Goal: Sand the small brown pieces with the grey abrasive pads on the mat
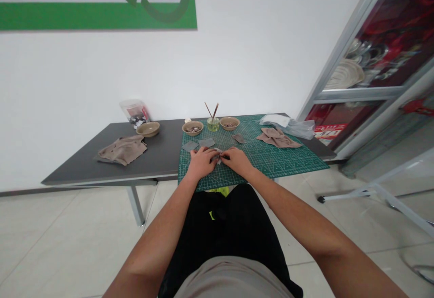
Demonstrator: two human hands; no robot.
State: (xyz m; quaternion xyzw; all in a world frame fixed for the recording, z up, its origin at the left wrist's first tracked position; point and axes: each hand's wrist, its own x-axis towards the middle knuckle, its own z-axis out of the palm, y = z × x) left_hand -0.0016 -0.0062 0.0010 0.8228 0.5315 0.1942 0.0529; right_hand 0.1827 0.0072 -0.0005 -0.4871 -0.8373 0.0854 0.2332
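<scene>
Grey scrap [217, 155] sits pinched between curled fingers of left hand [202, 162] and right hand [238, 160] on green mat [288, 158].

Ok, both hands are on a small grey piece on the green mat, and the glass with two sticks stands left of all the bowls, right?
No: the head view shows the glass between the middle bowl and the right bowl. The left hand and right hand are on the grey piece on the green mat.

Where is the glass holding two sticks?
In the head view, the glass stands at the far edge of the green mat, between the mat's left bowl and right bowl.
</scene>
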